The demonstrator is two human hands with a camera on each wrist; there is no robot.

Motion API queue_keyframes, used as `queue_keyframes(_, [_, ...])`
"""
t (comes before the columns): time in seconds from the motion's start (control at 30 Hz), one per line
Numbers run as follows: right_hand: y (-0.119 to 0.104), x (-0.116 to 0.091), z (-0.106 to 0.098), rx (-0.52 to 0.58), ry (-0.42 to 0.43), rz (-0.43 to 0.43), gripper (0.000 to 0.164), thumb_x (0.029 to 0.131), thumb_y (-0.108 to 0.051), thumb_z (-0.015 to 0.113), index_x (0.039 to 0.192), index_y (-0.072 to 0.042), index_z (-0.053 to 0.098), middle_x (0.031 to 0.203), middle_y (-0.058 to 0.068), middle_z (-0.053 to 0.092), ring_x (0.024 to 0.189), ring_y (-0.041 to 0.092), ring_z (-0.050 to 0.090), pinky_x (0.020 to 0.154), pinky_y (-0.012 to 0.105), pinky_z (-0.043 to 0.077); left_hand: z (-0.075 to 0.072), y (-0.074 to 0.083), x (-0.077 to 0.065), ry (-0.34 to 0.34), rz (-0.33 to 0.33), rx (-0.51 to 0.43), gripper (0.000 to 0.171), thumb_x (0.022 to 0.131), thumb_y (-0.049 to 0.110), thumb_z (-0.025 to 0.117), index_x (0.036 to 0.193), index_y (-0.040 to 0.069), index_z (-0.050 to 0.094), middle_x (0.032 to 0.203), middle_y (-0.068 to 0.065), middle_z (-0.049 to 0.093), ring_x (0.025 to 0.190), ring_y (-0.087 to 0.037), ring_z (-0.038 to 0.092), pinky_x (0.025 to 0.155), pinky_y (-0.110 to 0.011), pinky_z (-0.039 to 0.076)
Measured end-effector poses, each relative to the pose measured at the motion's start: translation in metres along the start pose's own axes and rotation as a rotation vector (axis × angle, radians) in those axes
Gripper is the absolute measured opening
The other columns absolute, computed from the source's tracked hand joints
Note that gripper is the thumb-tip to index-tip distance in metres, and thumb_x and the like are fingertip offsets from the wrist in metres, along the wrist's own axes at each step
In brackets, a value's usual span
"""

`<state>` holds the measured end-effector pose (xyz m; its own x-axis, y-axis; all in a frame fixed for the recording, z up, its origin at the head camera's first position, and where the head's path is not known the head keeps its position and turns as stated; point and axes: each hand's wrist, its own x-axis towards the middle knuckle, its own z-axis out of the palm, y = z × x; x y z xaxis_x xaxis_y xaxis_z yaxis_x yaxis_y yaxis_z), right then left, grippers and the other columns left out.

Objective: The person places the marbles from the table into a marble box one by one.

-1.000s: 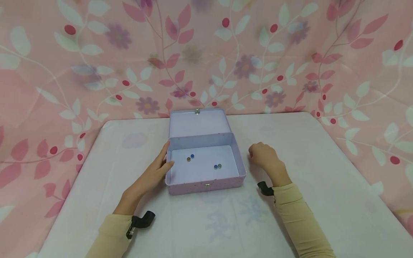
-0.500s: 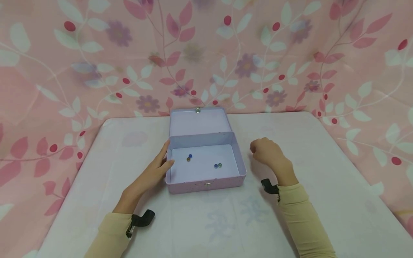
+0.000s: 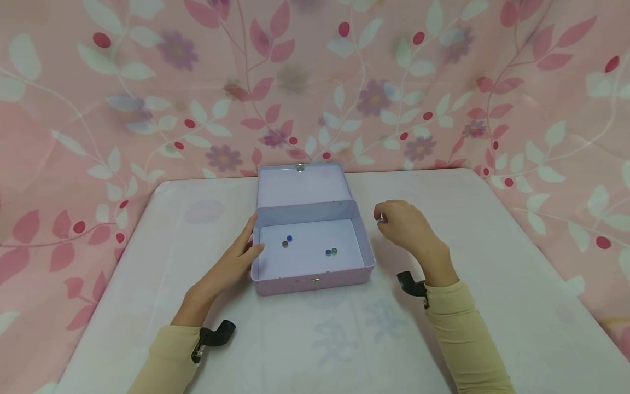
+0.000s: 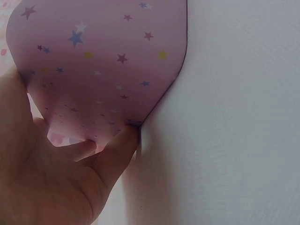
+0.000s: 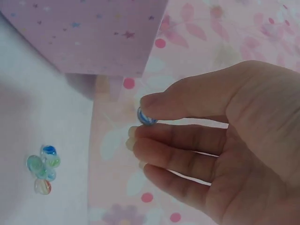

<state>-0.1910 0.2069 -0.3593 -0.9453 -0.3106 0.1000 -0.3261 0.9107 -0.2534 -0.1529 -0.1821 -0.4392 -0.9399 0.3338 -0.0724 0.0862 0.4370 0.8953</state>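
A pinkish-lilac tin box (image 3: 285, 287) with printed stars stands on the table, its lid (image 3: 302, 185) swung back. My left hand (image 3: 228, 265) holds its left side, thumb over the rim and fingers against the outer wall (image 4: 112, 61). Inside the box lie a blue marble (image 3: 289, 238) and a brownish marble (image 3: 285, 244) at left, and a blue marble (image 3: 328, 253) beside a green marble (image 3: 334, 251) at right. Right of the box, my right hand (image 3: 406, 227) pinches a blue-and-white glass marble (image 5: 146, 117) between thumb and fingertips, raised above the table.
Several loose marbles (image 5: 42, 165) lie clustered on the white-covered table (image 3: 325, 339) in the right wrist view; in the head view the right hand hides them. A pink floral curtain (image 3: 315, 82) hangs behind the table.
My right hand has risen slightly and moved toward the box, a marble now showing at its fingertips. The blue marble at left has rolled slightly within the box. The left hand has kept its place.
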Motion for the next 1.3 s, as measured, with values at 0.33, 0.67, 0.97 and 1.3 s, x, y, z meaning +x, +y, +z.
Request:
queue_keyframes(0.33, [-0.020, 0.002, 0.007, 0.085, 0.089, -0.136, 0.014, 0.087, -0.001, 0.065, 0.097, -0.008, 0.072, 0.088, 0.003, 0.068, 0.079, 0.020, 0.060, 0.073, 0.036, 0.053, 0.000, -0.001, 0.000, 0.006, 0.020, 0.001, 0.072, 0.106, 0.034, 0.044, 0.157, 0.045, -0.006, 0.168, 0.006, -0.007, 0.152, -0.048, 0.011, 0.113, -0.068, 0.026])
queue_keyframes(0.67, [-0.036, 0.003, 0.018, 0.064, 0.069, -0.230, 0.013, 0.087, -0.002, 0.070, 0.098, -0.008, 0.073, 0.093, 0.004, 0.069, 0.088, 0.019, 0.062, 0.079, 0.034, 0.056, -0.001, -0.001, -0.001, 0.005, 0.035, -0.009, 0.073, 0.105, 0.037, 0.044, 0.158, 0.043, -0.006, 0.168, 0.007, -0.006, 0.152, -0.047, 0.011, 0.115, -0.068, 0.023])
queue_keyframes(0.97, [-0.050, 0.004, 0.032, 0.036, 0.007, -0.302, 0.012, 0.087, -0.003, 0.071, 0.098, -0.008, 0.073, 0.095, 0.003, 0.069, 0.092, 0.019, 0.065, 0.081, 0.034, 0.056, -0.001, -0.002, -0.001, 0.006, 0.033, 0.005, 0.073, 0.105, 0.040, 0.044, 0.158, 0.041, -0.006, 0.168, 0.007, -0.007, 0.153, -0.046, 0.010, 0.116, -0.066, 0.022])
queue_keyframes(1.3, [-0.061, 0.005, 0.047, -0.063, -0.128, -0.312, 0.012, 0.088, -0.004, 0.070, 0.098, -0.010, 0.073, 0.092, 0.000, 0.070, 0.085, 0.015, 0.066, 0.077, 0.033, 0.056, -0.001, -0.001, 0.000, 0.003, 0.026, -0.008, 0.072, 0.105, 0.036, 0.044, 0.158, 0.044, -0.005, 0.169, 0.005, -0.005, 0.151, -0.048, 0.014, 0.114, -0.066, 0.027])
